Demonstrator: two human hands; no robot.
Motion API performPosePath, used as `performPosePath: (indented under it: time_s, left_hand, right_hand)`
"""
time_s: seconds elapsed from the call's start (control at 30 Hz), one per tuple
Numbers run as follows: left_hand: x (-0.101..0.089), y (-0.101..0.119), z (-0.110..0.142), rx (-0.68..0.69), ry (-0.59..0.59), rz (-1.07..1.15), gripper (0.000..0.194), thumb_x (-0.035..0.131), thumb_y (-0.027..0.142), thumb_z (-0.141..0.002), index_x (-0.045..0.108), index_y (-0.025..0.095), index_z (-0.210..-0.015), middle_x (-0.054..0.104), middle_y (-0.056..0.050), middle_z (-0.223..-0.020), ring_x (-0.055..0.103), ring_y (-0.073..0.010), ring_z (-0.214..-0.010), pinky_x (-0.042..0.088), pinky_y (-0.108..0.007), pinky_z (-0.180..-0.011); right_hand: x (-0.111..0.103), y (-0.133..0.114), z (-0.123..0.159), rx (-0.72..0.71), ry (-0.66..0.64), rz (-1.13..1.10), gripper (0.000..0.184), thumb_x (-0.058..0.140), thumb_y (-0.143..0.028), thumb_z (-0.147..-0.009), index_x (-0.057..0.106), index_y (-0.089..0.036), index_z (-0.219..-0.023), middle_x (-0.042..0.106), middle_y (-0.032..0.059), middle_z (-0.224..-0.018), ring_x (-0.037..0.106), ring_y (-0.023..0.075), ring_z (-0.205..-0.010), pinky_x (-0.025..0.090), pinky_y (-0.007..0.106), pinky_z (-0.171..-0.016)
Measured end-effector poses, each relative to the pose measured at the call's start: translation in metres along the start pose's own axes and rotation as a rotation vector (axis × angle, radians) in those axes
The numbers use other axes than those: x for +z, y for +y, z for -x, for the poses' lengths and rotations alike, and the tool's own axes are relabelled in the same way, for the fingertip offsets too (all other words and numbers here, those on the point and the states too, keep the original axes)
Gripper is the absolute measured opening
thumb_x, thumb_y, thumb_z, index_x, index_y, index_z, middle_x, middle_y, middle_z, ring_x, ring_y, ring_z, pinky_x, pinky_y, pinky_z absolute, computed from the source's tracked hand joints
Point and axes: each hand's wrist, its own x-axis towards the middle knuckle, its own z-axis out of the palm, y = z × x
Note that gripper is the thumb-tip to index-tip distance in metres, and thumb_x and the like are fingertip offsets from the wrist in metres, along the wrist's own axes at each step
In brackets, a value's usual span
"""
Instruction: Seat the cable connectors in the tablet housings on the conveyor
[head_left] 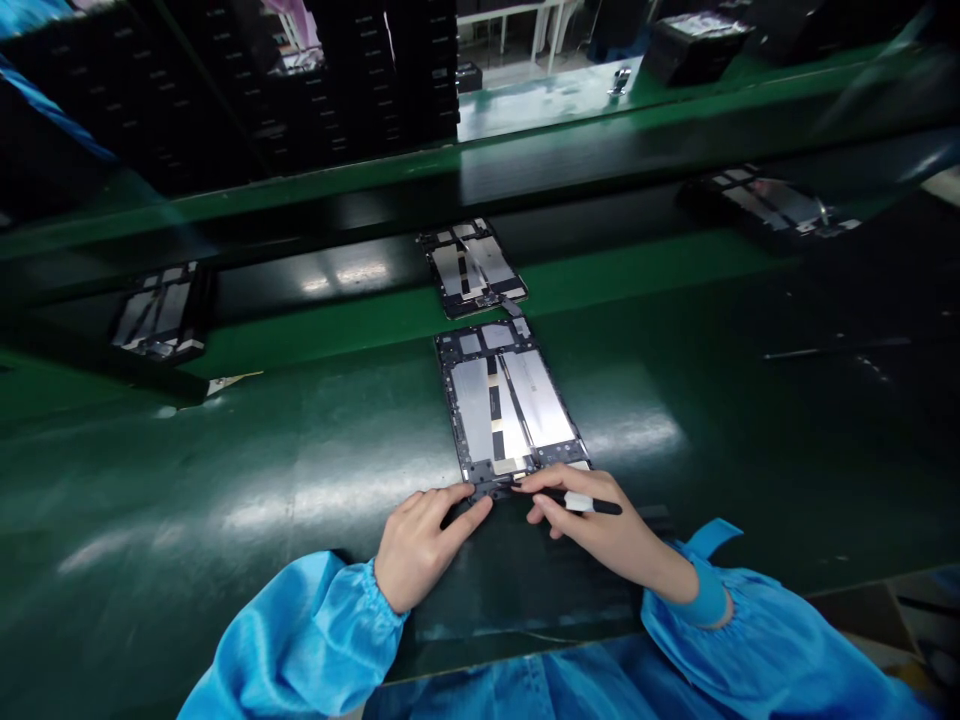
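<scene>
The left hand (427, 548) rests on a tablet frame (510, 400), while the right hand (600, 515), close beside but apart, grips a black pen (607, 507).

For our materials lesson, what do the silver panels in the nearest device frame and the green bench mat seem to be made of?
The silver panels look like metal sheet or foil: dull grey with a sheen, though possibly metallised film. The green bench mat looks like smooth rubber or vinyl: glossy, with broad light glare.

Glossy green factory workbench (187, 470)
</scene>
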Motion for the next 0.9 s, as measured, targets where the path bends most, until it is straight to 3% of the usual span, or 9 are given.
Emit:
performPosePath:
  time_s: [0.13,0.5,0.9]
  left_hand:
    - [0.0,0.0,-0.001,-0.004,0.019,0.008,0.028,0.048,0.018,-0.096,0.062,0.025,-0.119,0.06,-0.005,-0.11,0.058,-0.0133,-0.09,0.048,-0.026,-0.075]
    - [0.0,0.0,-0.002,0.006,0.034,0.015,0.027,0.046,0.019,-0.096,0.063,0.024,-0.117,0.061,-0.005,-0.109,0.058,-0.0132,-0.089,0.049,-0.026,-0.075]
    - [0.002,-0.001,-0.001,0.001,0.034,0.0,0.028,0.047,0.018,-0.096,0.063,0.025,-0.117,0.06,-0.004,-0.11,0.058,-0.0128,-0.088,0.048,-0.026,-0.075]
  right_hand:
    - [0.003,0.0,-0.002,-0.083,-0.028,0.037,0.016,0.055,-0.023,-0.093,0.067,-0.018,-0.102,0.067,0.006,-0.097,0.068,0.0142,-0.082,0.056,0.019,-0.061]
    - [0.005,0.001,-0.003,-0.059,-0.024,0.072,0.016,0.055,-0.026,-0.093,0.067,-0.02,-0.102,0.067,0.0039,-0.098,0.067,0.0126,-0.082,0.055,0.018,-0.063]
    - [-0.008,0.005,0.003,0.104,0.104,0.065,0.021,0.054,-0.031,-0.09,0.065,-0.014,-0.093,0.066,0.003,-0.062,0.059,0.01,-0.048,0.051,0.017,-0.046]
